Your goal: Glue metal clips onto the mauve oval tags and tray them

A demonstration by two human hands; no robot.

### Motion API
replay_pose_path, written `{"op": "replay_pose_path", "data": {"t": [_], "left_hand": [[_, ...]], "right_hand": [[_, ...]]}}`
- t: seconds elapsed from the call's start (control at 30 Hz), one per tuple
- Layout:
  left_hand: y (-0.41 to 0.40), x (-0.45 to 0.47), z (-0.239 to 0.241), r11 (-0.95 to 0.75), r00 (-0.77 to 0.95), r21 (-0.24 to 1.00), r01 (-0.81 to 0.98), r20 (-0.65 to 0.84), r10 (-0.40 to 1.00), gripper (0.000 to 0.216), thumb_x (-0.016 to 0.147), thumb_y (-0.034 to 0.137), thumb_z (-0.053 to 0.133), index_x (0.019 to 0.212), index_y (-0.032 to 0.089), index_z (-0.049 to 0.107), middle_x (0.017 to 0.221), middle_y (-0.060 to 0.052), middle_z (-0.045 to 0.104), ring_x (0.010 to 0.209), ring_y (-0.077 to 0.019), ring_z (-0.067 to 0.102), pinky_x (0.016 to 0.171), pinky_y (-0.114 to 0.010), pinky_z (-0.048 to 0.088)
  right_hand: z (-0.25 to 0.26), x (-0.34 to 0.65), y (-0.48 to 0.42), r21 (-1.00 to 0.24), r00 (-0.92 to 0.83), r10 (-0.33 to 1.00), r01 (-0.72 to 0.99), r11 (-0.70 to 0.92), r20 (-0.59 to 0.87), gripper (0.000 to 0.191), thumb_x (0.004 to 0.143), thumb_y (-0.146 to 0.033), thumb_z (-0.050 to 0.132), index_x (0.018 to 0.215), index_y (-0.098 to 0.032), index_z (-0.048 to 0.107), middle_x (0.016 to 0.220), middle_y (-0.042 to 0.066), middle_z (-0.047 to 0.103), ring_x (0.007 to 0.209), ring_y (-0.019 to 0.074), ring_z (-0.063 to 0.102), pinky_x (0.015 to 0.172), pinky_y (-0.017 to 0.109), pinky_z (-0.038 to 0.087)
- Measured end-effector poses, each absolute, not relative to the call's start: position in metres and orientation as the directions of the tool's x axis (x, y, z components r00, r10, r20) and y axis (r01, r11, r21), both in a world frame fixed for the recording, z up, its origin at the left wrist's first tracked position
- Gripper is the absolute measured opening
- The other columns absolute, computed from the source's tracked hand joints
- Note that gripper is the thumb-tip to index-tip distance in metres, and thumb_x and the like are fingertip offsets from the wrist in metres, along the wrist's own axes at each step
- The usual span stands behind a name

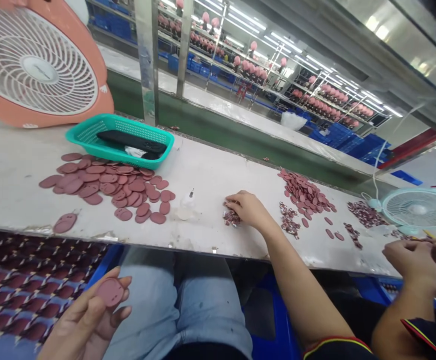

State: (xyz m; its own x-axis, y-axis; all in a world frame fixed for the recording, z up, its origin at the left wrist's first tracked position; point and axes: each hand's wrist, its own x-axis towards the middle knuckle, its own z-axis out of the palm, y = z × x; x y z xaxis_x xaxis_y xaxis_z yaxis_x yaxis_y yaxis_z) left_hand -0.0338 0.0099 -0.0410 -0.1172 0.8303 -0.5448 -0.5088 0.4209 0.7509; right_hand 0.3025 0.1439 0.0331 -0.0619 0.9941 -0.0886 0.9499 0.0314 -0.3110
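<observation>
My left hand is low over my lap, closed on a maroon oval disc pinched between thumb and fingertips. My right hand reaches out onto the white worktable, its fingers curled down on a small heap of dark red and white pieces. A wide pile of the same maroon ovals lies on the table to the left. A small clear bottle stands between that pile and my right hand.
A teal basket holding a black object sits behind the pile, with an orange fan at far left. More maroon pieces and a small fan lie to the right, near a co-worker's hands. A tray of arranged pieces sits below the table's edge.
</observation>
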Motion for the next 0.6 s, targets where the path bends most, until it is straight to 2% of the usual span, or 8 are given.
{"op": "replay_pose_path", "data": {"t": [0.07,0.2,0.3,0.4,0.47,0.53,0.6], "left_hand": [[0.009,-0.028,-0.033,0.415,-0.088,0.720,-0.556,-0.548,0.832,0.025,0.066,0.043,0.090,0.090,0.042,0.083,0.079,0.008,0.083,0.066,-0.0174,0.074,0.060,-0.016,0.061],[0.007,-0.017,-0.015,0.416,-0.067,0.655,-0.631,-0.580,0.812,0.037,0.058,0.040,0.096,0.092,0.031,0.083,0.084,0.002,0.083,0.066,-0.0138,0.072,0.057,-0.014,0.059],[0.003,-0.009,-0.001,0.448,-0.034,0.609,-0.655,-0.615,0.788,0.037,0.057,0.036,0.097,0.090,0.025,0.084,0.081,-0.002,0.081,0.064,-0.0125,0.069,0.054,-0.015,0.058],[-0.001,-0.005,0.010,0.479,0.014,0.579,-0.660,-0.628,0.778,0.032,0.061,0.033,0.096,0.089,0.022,0.084,0.078,-0.004,0.080,0.062,-0.0117,0.066,0.054,-0.016,0.057],[-0.004,-0.003,0.016,0.502,0.056,0.572,-0.649,-0.622,0.781,0.036,0.059,0.038,0.097,0.088,0.020,0.085,0.077,-0.005,0.079,0.060,-0.0118,0.064,0.055,-0.017,0.057],[-0.005,-0.003,0.021,0.533,0.098,0.572,-0.623,-0.619,0.780,0.038,0.058,0.043,0.096,0.087,0.021,0.085,0.075,-0.005,0.079,0.060,-0.0116,0.063,0.057,-0.017,0.056],[-0.005,-0.002,0.023,0.557,0.133,0.590,-0.585,-0.607,0.783,0.039,0.059,0.047,0.095,0.087,0.021,0.085,0.073,-0.004,0.077,0.060,-0.0116,0.061,0.058,-0.017,0.055]], "right_hand": [[0.033,0.307,0.144,-0.358,-0.100,0.993,0.931,0.069,-0.070,0.021,0.099,-0.035,0.062,0.108,-0.016,0.067,0.111,0.006,0.069,0.103,0.0205,0.067,0.094,0.043,0.055],[0.031,0.314,0.142,-0.488,-0.070,0.997,0.869,0.079,0.036,0.017,0.093,-0.032,0.066,0.088,-0.016,0.068,0.095,0.007,0.069,0.090,0.0194,0.064,0.092,0.042,0.052],[0.030,0.304,0.129,-0.653,0.003,0.992,0.753,0.080,0.125,0.023,0.092,-0.038,0.061,0.096,-0.016,0.067,0.094,0.010,0.071,0.081,0.0186,0.064,0.082,0.039,0.056],[0.035,0.274,0.100,-0.815,-0.039,0.993,0.568,0.113,0.110,0.038,0.091,-0.051,0.060,0.105,-0.017,0.067,0.093,0.009,0.074,0.074,0.0177,0.069,0.071,0.037,0.061],[0.040,0.246,0.075,-0.893,-0.135,0.988,0.433,0.121,0.069,0.039,0.087,-0.054,0.066,0.103,-0.019,0.070,0.090,0.007,0.076,0.076,0.0186,0.073,0.066,0.034,0.063],[0.044,0.218,0.054,-0.975,-0.255,0.967,0.213,0.067,0.010,0.028,0.087,-0.044,0.071,0.104,-0.022,0.074,0.090,0.005,0.078,0.076,0.0181,0.075,0.059,0.028,0.063],[0.047,0.196,0.040,-0.999,-0.321,0.947,0.051,0.003,-0.014,0.019,0.088,-0.034,0.073,0.104,-0.023,0.075,0.091,0.004,0.078,0.075,0.0161,0.075,0.058,0.025,0.061]]}}
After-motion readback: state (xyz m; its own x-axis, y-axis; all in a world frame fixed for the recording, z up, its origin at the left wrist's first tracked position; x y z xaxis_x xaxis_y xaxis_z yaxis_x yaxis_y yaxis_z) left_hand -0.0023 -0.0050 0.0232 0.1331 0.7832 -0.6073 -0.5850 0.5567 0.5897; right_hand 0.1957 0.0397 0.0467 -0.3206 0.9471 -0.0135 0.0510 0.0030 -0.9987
